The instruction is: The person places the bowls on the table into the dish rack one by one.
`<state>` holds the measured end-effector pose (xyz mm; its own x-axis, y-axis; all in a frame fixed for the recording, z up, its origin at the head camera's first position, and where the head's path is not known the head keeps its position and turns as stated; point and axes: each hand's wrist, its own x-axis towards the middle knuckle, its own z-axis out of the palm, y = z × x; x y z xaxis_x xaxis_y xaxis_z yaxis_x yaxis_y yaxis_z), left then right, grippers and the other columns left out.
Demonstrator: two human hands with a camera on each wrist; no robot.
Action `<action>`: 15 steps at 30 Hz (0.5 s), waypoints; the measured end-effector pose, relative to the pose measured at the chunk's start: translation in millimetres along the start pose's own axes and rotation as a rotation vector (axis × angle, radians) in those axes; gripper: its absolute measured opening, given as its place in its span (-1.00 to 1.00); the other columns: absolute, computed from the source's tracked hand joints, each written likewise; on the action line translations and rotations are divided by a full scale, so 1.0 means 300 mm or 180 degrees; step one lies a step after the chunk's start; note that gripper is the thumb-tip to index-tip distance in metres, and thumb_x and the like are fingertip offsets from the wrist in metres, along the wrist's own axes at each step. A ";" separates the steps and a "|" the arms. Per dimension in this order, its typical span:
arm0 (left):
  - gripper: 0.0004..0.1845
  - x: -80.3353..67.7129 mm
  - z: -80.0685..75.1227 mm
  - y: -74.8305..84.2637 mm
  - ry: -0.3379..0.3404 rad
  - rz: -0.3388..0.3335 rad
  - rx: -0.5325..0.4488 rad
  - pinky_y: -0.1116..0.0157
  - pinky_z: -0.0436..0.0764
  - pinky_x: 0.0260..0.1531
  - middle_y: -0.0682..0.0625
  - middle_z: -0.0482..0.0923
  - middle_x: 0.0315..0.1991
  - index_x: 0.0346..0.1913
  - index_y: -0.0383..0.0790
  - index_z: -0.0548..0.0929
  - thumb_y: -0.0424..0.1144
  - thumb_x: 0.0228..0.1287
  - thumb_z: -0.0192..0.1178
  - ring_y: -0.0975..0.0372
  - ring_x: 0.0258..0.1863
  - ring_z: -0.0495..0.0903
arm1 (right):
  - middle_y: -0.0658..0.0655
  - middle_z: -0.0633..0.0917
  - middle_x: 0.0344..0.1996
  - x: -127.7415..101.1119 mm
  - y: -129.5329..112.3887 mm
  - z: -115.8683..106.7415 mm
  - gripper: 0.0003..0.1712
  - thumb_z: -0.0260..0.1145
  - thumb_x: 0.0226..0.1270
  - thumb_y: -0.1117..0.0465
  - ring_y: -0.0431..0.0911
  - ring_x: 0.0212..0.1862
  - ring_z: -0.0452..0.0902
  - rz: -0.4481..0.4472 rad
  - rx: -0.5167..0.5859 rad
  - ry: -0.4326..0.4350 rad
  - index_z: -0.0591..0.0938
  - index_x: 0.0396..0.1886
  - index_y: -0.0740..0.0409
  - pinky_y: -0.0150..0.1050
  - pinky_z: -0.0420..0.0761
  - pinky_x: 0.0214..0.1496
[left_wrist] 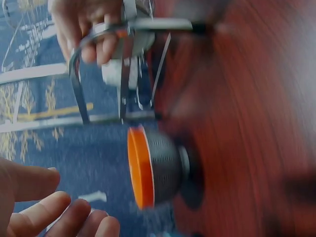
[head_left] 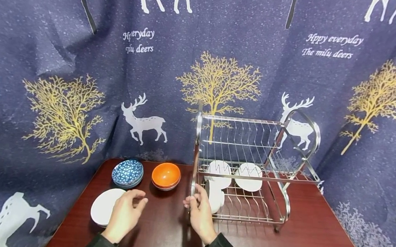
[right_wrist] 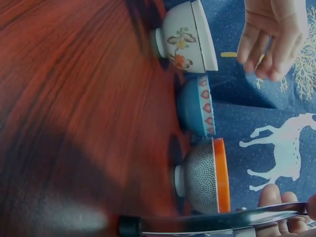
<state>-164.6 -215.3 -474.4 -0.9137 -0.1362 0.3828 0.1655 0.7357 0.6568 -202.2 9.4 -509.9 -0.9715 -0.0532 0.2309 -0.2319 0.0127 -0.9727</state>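
My left hand hovers beside and partly in front of a white bowl, its fingers loosely bent and holding nothing. In the right wrist view this white bowl has painted flowers on its side. My right hand grips the front left post of a metal dish rack, fingers and thumb on either side of it. Just right of that hand, a white bowl leans on its side on the lower tier. Two more white bowls stand tilted behind it.
A blue patterned bowl and an orange-lined bowl, grey and dotted outside, stand at the back left of the dark red table. A blue curtain hangs behind. The rack's upper tier rises over the lower one.
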 end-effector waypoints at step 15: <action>-0.70 0.016 -0.141 -0.181 0.0355 0.0131 0.0728 -0.10 0.46 -0.25 -0.27 0.59 -0.21 -0.14 -0.38 0.67 -0.36 0.01 0.36 -0.15 -0.18 0.54 | 0.27 0.67 -0.35 0.001 -0.009 -0.008 -0.48 0.08 0.39 0.44 -0.02 -0.30 0.64 0.0177 -0.0024 -0.0001 0.24 0.31 0.34 -0.16 0.63 -0.15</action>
<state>-162.2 -284.0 -480.9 -0.8594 -0.1661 0.4836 0.1018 0.8713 0.4801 -201.9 11.8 -507.1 -0.9829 -0.0526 0.1767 -0.1781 0.0233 -0.9837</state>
